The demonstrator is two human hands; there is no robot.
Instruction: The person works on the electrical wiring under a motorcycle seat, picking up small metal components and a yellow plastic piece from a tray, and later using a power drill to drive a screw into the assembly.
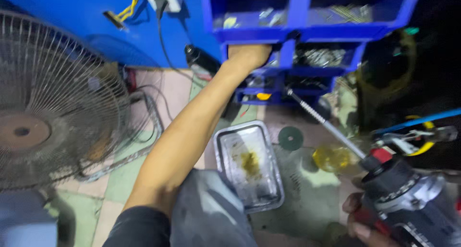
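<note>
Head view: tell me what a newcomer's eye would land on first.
The bare left arm cuts across the middle, its left hand reaching into a compartment of the blue parts rack at the top. Lower right, the right hand holds a power drill with a long bit pointing up-left. A big wire-guarded fan fills the left, and a shiny metal tray lies on the floor at centre.
</note>
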